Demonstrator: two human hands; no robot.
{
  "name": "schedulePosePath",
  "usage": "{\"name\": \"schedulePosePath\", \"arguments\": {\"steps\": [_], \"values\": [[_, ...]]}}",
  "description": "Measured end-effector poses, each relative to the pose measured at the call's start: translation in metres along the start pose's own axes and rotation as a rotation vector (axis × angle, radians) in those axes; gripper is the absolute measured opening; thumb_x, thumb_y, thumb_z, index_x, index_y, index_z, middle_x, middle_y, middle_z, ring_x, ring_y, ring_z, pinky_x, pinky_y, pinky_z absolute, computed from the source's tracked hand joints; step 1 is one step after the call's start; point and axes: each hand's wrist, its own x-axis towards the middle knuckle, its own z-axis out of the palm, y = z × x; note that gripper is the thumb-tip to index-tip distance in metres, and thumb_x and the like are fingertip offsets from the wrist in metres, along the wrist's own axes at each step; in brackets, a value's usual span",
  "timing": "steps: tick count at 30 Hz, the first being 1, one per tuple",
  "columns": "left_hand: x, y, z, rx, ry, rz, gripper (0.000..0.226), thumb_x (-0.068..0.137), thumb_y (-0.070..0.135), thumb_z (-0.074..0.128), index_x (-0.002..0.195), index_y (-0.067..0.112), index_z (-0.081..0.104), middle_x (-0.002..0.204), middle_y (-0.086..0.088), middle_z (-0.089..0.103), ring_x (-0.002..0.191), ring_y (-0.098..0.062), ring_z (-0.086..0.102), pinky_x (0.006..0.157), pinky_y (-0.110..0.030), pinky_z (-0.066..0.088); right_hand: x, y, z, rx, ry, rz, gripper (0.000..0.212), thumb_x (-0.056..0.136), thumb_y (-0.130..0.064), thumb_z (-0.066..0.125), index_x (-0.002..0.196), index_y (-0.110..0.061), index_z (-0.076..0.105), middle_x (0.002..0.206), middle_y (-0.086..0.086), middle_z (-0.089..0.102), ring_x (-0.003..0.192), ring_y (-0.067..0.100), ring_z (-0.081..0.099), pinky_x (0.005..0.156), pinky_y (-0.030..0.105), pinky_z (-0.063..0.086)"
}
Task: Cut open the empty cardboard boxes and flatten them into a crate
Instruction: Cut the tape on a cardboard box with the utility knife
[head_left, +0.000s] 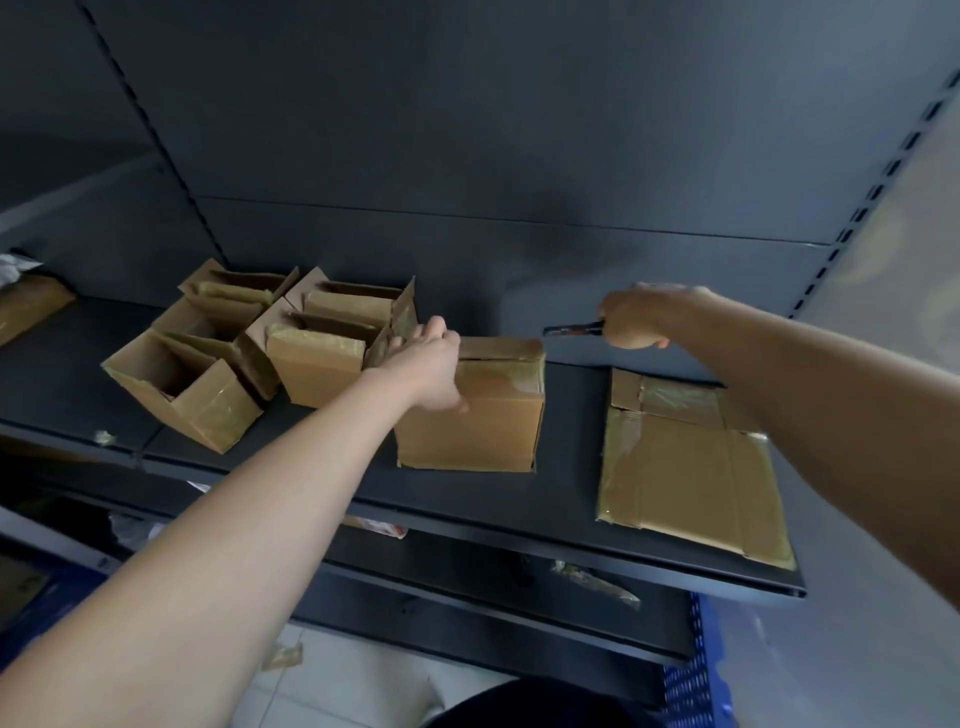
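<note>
Currently: taped cardboard box is sitting on the shelf under the left hand, probably light, stiff-walled, slick where taped. That hand is gripping its top left edge, a sensible hold; right hand is clenching a utility knife beside its top right corner.

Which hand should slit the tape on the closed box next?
Right. The right hand grips the knife, its tip near the top corner of the closed box; the left hand holds it.
</note>
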Motion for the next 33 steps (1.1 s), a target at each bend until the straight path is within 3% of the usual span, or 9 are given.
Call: {"name": "schedulePosePath", "arguments": {"steps": [2, 4, 7, 10, 16, 21, 25, 29, 33], "values": [[0.004, 0.014, 0.003, -0.114, 0.036, 0.040, 0.067, 0.076, 0.046, 0.071, 0.128, 0.019, 0.040, 0.129, -0.002, 0.038, 0.122, -0.023, 0.036, 0.093, -0.039, 0.037, 0.004, -0.007, 0.012, 0.317, -0.031, -0.027, 0.030, 0.098, -0.032, 0.031, 0.110, -0.011, 0.050, 0.086, 0.010, 0.061, 0.056, 0.021, 0.059, 0.053, 0.026, 0.045], [0.005, 0.021, 0.009, -0.125, 0.077, 0.082, 0.064, 0.078, 0.045, 0.070, 0.129, 0.019, 0.042, 0.128, -0.001, 0.041, 0.121, -0.021, 0.036, 0.090, -0.039, 0.040, 0.009, -0.015, 0.022, 0.591, -0.072, -0.022, 0.032, 0.100, -0.039, 0.029, 0.105, -0.013, 0.047, 0.078, 0.010, 0.058, 0.050, 0.021, 0.057, 0.049, 0.027, 0.045], [0.007, 0.021, 0.016, -0.101, 0.165, 0.097, 0.056, 0.079, 0.038, 0.072, 0.126, 0.017, 0.050, 0.123, 0.000, 0.045, 0.116, -0.020, 0.041, 0.087, -0.037, 0.042, 0.013, -0.019, 0.035, 0.737, -0.103, -0.035, 0.026, 0.102, -0.033, 0.032, 0.099, -0.013, 0.049, 0.072, 0.011, 0.058, 0.045, 0.021, 0.057, 0.045, 0.025, 0.046], [0.009, 0.024, 0.014, -0.158, 0.135, 0.086, 0.049, 0.074, 0.034, 0.077, 0.113, 0.016, 0.054, 0.108, 0.002, 0.043, 0.106, -0.017, 0.043, 0.076, -0.029, 0.038, 0.015, -0.022, 0.043, 0.798, -0.137, -0.045, 0.025, 0.101, -0.025, 0.035, 0.088, -0.013, 0.053, 0.071, 0.010, 0.057, 0.044, 0.019, 0.057, 0.038, 0.021, 0.045], [0.018, 0.034, -0.002, -0.109, -0.075, 0.005, 0.051, 0.069, 0.029, 0.081, 0.097, 0.022, 0.040, 0.107, 0.003, 0.041, 0.108, -0.019, 0.036, 0.091, -0.045, 0.042, 0.017, -0.023, 0.049, 0.837, -0.153, -0.037, 0.028, 0.101, -0.025, 0.038, 0.083, -0.011, 0.054, 0.069, 0.011, 0.057, 0.051, 0.022, 0.058, 0.042, 0.024, 0.048], [0.023, 0.031, -0.002, -0.181, -0.207, 0.002, 0.051, 0.072, 0.025, 0.078, 0.104, 0.033, 0.039, 0.114, 0.005, 0.038, 0.109, -0.019, 0.033, 0.085, -0.039, 0.028, 0.018, -0.019, 0.053, 0.855, -0.173, -0.083, 0.031, 0.101, -0.028, 0.038, 0.082, -0.012, 0.056, 0.068, 0.009, 0.057, 0.053, 0.022, 0.058, 0.048, 0.025, 0.050], [0.026, 0.029, -0.004, -0.205, -0.257, -0.003, 0.052, 0.072, 0.024, 0.078, 0.108, 0.034, 0.042, 0.113, 0.005, 0.036, 0.112, -0.020, 0.033, 0.097, -0.046, 0.034, 0.017, 0.002, 0.053, 0.830, -0.169, -0.109, 0.041, 0.096, -0.041, 0.042, 0.070, -0.012, 0.056, 0.056, 0.006, 0.055, 0.046, 0.021, 0.053, 0.051, 0.025, 0.047], [0.031, 0.026, -0.006, -0.314, -0.273, 0.007, 0.024, 0.082, 0.049, 0.063, 0.090, 0.029, 0.051, 0.109, 0.006, 0.041, 0.111, -0.018, 0.033, 0.100, -0.047, 0.034, 0.014, 0.018, 0.047, 0.663, -0.229, -0.144, 0.044, 0.095, -0.040, 0.045, 0.065, -0.010, 0.055, 0.053, 0.008, 0.055, 0.045, 0.022, 0.051, 0.058, 0.029, 0.046], [0.033, 0.024, 0.003, -0.366, -0.190, 0.034, 0.019, 0.088, 0.039, 0.061, 0.076, 0.027, 0.051, 0.096, 0.006, 0.046, 0.107, -0.019, 0.037, 0.099, -0.046, 0.034, 0.011, 0.015, 0.032, 0.568, -0.298, -0.193, 0.043, 0.095, -0.038, 0.047, 0.064, -0.009, 0.053, 0.049, 0.006, 0.054, 0.041, 0.021, 0.050, 0.061, 0.030, 0.045]]}}
